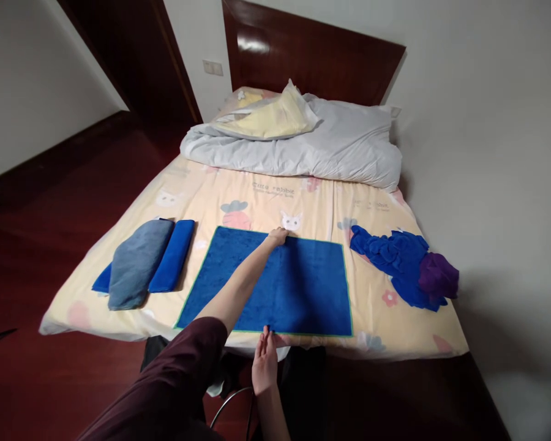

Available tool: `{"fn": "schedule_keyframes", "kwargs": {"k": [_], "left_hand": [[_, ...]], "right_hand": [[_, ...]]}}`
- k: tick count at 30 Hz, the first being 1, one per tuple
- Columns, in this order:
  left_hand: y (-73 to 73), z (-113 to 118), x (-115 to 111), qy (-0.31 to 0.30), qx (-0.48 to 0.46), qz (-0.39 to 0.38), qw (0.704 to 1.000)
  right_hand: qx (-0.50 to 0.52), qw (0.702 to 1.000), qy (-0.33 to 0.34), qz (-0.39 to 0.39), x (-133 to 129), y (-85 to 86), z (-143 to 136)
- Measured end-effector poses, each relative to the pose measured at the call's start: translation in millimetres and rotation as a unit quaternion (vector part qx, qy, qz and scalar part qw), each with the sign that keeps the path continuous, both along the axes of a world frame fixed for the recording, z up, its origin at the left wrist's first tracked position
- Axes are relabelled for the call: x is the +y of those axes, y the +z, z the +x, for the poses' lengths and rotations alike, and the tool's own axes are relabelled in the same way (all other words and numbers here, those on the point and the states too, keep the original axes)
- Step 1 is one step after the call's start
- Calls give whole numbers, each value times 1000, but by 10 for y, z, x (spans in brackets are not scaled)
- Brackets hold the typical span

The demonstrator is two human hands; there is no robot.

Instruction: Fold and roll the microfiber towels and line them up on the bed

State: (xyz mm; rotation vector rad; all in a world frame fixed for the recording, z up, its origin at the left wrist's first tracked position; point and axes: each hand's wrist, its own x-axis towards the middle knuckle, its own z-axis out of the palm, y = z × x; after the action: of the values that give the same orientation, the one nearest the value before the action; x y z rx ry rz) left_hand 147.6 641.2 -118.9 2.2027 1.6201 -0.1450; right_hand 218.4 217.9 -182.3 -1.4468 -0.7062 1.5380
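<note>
A blue towel (321, 282) with a green-stitched border lies spread flat on the bed. My left hand (278, 236) reaches across it to the middle of its far edge, fingers closed on the cloth there. At the middle of the near edge is my right hand (265, 361), palm turned up and fingers stretched, with its fingertips touching the border. Left of the towel lie a folded blue towel (172, 256) and a folded grey-blue cloth (138, 263), which partly covers more blue cloth. A crumpled blue cloth pile (395, 257) with a purple cloth (438, 275) is on the right.
The bed (239, 184) has a pale yellow printed sheet. A bunched light grey quilt (349, 141) and a yellow pillow (275, 116) lie against the dark wooden headboard (312, 49). A wall (487, 184) runs along the right, with dark red floor (73, 196) on the left.
</note>
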Motion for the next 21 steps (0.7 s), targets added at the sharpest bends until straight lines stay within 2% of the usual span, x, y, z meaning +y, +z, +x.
{"fn": "schedule_keyframes", "kwargs": {"k": [4, 8, 11, 14, 19, 21], "left_hand": [[-4, 45, 58, 23, 2, 0, 1000], [53, 76, 57, 39, 8, -8, 999], [148, 83, 34, 54, 11, -13, 998], [278, 72, 7, 67, 7, -11, 998], [505, 22, -47, 82, -20, 12, 996], [600, -10, -76, 85, -33, 22, 996]], "right_hand": [[73, 993, -64, -74, 21, -23, -32], [175, 957, -175, -154, 40, -53, -73], [211, 940, -211, -167, 32, -51, -84], [206, 946, -202, -149, -4, -39, -74], [119, 985, -96, -74, -106, -40, -42], [110, 988, -93, -55, -146, -36, -32]]}}
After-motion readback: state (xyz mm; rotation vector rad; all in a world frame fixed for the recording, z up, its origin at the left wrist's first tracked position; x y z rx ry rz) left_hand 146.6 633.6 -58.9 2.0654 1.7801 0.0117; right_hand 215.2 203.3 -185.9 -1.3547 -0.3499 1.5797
